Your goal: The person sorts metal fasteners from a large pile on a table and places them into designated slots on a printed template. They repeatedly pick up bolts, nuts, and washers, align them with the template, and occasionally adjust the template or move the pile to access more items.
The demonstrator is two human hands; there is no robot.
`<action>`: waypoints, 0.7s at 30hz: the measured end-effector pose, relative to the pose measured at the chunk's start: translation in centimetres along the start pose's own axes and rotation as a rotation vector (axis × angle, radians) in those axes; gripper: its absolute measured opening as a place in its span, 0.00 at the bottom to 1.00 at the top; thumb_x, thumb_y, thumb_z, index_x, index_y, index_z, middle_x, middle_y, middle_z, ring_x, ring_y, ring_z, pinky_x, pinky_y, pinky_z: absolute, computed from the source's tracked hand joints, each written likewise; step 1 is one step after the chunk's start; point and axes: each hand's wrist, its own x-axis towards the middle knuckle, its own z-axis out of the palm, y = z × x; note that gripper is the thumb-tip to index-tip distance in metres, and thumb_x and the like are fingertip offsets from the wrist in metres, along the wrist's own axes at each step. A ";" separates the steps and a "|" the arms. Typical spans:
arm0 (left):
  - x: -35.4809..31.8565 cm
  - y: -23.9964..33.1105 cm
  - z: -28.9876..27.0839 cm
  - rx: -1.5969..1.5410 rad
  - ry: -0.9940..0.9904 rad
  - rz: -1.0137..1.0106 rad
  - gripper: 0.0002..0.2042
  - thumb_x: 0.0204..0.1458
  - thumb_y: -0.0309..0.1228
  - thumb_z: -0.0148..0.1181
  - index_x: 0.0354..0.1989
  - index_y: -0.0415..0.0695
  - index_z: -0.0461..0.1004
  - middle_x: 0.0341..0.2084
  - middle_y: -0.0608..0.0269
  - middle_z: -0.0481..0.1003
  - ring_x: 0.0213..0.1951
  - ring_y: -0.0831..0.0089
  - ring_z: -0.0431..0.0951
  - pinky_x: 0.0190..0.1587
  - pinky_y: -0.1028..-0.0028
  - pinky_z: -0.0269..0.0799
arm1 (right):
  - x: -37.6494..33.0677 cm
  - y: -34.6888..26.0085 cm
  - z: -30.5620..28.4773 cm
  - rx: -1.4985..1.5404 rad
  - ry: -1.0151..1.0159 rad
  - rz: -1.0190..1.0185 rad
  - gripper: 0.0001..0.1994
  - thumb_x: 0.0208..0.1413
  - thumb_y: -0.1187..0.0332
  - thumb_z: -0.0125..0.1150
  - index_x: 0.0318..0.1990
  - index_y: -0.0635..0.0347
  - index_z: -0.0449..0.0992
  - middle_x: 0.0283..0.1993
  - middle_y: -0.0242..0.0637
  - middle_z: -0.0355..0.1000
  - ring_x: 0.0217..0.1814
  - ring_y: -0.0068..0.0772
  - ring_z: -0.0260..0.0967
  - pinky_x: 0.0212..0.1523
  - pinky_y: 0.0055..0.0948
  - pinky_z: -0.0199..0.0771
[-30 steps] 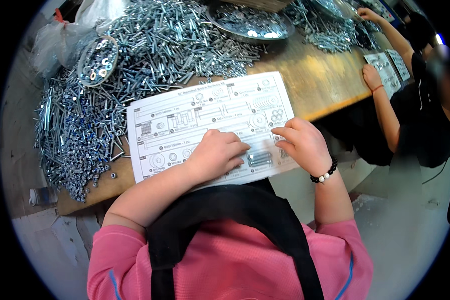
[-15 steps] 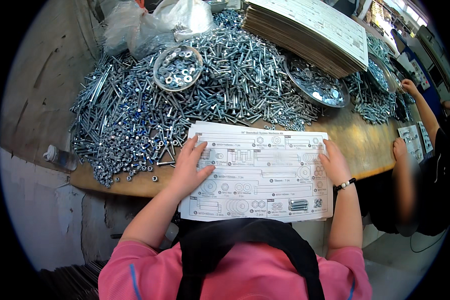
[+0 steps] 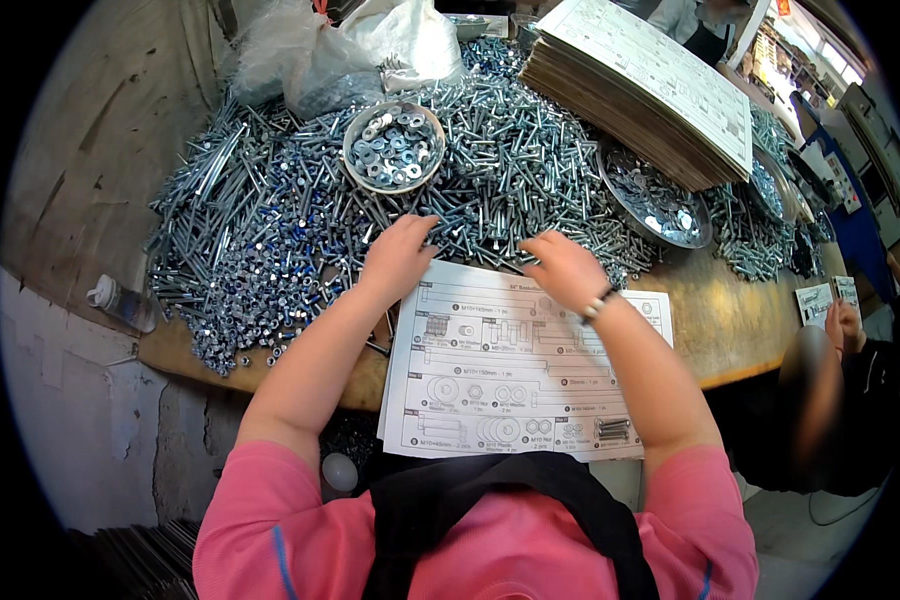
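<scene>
A white printed sheet (image 3: 530, 385) with drawings of bolts and washers lies on the wooden bench in front of me. My left hand (image 3: 398, 258) is past its top left corner, with the fingers spread on the big pile of silver screws and bolts (image 3: 280, 240). At the sheet's top edge, my right hand (image 3: 562, 268), with a bead bracelet on the wrist, has its fingers curled down into the pile. Whether it holds any screws is hidden.
A metal bowl of washers (image 3: 394, 148) sits on the pile behind my left hand, and a second bowl (image 3: 660, 205) lies to the right. A stack of printed cards (image 3: 640, 85) and a plastic bag (image 3: 340, 50) stand at the back. A plastic bottle (image 3: 120, 302) lies at the left edge. A co-worker's hand (image 3: 838, 325) is at the far right.
Both hands have left the sides of the sheet and moved forward to the screw pile. The view has tilted further down the bench.
</scene>
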 end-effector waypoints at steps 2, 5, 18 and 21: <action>1.3 0.2 0.7 0.185 -0.024 0.026 0.17 0.45 0.27 0.54 0.47 0.44 0.68 0.34 0.58 0.70 0.38 0.62 0.73 0.39 0.66 0.70 | 3.6 -1.8 1.6 -0.038 -0.034 0.047 0.12 0.48 0.66 0.56 0.42 0.56 0.71 0.40 0.41 0.66 0.42 0.43 0.67 0.42 0.38 0.69; 3.1 -0.2 2.1 0.466 0.028 0.158 0.11 0.43 0.27 0.52 0.38 0.46 0.71 0.26 0.63 0.69 0.32 0.66 0.74 0.32 0.67 0.70 | 7.6 -2.9 4.0 -0.086 0.088 0.036 0.08 0.51 0.69 0.51 0.38 0.58 0.70 0.38 0.42 0.65 0.40 0.45 0.68 0.36 0.39 0.72; 1.2 -2.7 -0.4 -0.039 0.347 0.311 0.08 0.44 0.26 0.59 0.34 0.43 0.74 0.28 0.60 0.73 0.32 0.63 0.73 0.34 0.70 0.69 | 10.2 -3.6 4.9 -0.324 -0.133 0.199 0.09 0.54 0.70 0.47 0.40 0.62 0.69 0.39 0.44 0.69 0.38 0.41 0.73 0.36 0.35 0.74; 0.7 -1.4 -0.9 -0.204 0.239 -0.009 0.06 0.49 0.28 0.55 0.34 0.40 0.72 0.30 0.57 0.74 0.31 0.58 0.74 0.35 0.67 0.69 | 10.3 -4.4 4.3 -0.284 -0.194 0.292 0.09 0.53 0.71 0.47 0.39 0.62 0.72 0.39 0.43 0.72 0.39 0.41 0.73 0.37 0.35 0.74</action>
